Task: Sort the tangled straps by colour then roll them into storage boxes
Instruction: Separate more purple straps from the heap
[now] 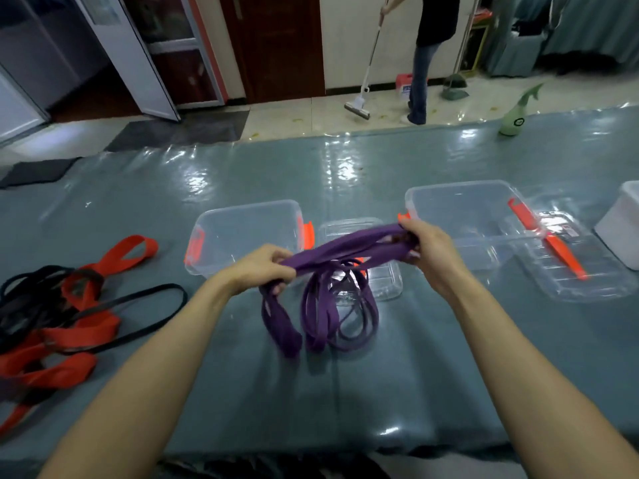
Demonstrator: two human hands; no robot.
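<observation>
A bundle of purple straps [345, 248] is stretched between my two hands above the table. My left hand [262, 267] grips one end, and my right hand [427, 245] grips the other. Loops of the purple straps hang down and rest on the table below. A tangle of red straps [79, 331] and black straps [31, 302] lies at the left. A clear storage box [242, 216] with orange latches stands just beyond my left hand. A second clear box [463, 202] stands beyond my right hand.
Clear lids lie on the table: one [387, 285] between the boxes, another [587, 271] at the right with an orange latch. A white box [622, 223] sits far right. A green spray bottle [517, 114] stands at the far edge. A person [427, 57] mops beyond the table.
</observation>
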